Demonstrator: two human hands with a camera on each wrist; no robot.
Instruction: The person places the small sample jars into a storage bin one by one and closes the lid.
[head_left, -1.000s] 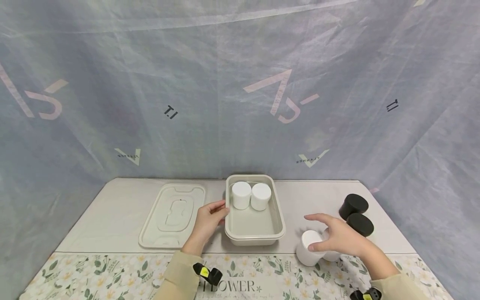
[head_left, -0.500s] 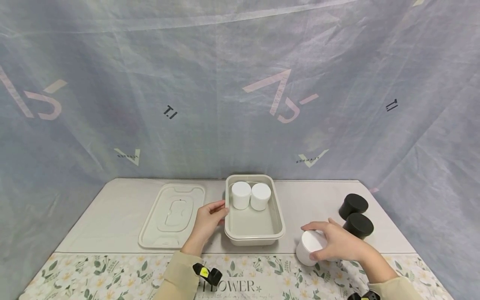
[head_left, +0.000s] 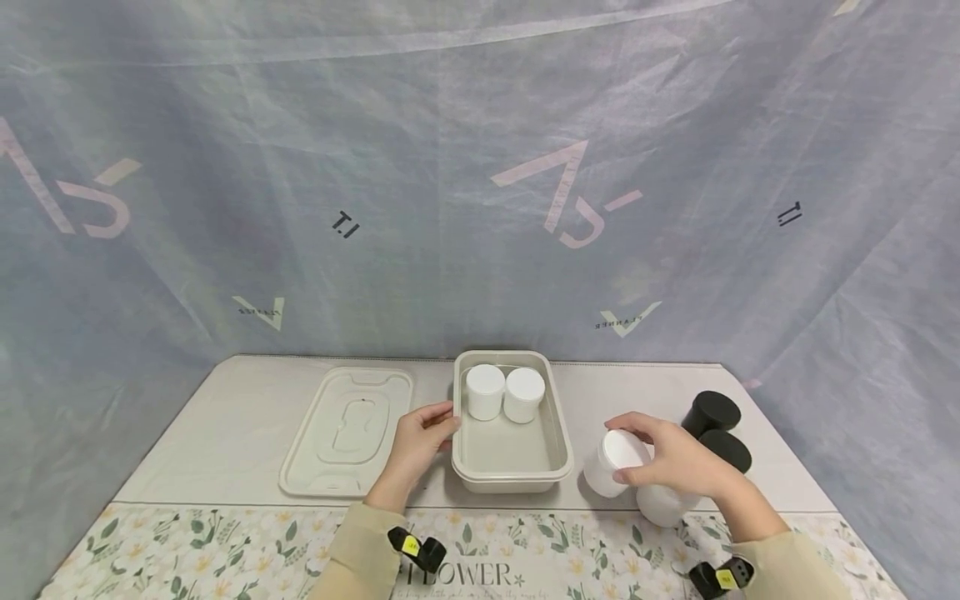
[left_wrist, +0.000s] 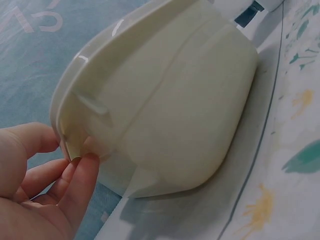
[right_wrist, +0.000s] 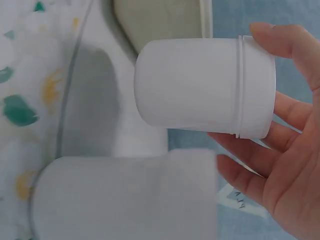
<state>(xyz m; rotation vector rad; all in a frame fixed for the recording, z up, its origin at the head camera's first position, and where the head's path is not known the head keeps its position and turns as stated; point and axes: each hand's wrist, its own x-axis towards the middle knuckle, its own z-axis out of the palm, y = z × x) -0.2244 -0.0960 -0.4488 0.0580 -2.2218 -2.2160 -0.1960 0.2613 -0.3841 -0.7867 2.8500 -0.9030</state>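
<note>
My right hand [head_left: 678,457] grips a white screw-lid jar [head_left: 609,475] around its lid, thumb on one side and fingers on the other. In the right wrist view this jar [right_wrist: 190,84] hangs above the table, apart from its shadow. A second white jar [right_wrist: 125,197] stands beside it, partly behind my hand in the head view. At the centre is a beige plastic bin [head_left: 513,478] holding two white jars, left [head_left: 485,393] and right [head_left: 523,397], at its far end. My left hand [head_left: 417,443] pinches the bin's left rim, as the left wrist view also shows.
A pale rectangular lid [head_left: 351,429] lies flat to the left of the bin. Two black jars, one farther [head_left: 714,410] and one nearer [head_left: 727,450], stand at the right behind my right hand. A flower-print mat [head_left: 247,550] covers the table's front; a grey-blue curtain [head_left: 420,208] hangs behind.
My right hand has closed around the front white jar and raised it away from the other white jar, slightly up and left. The left hand keeps its place at the bin's rim.
</note>
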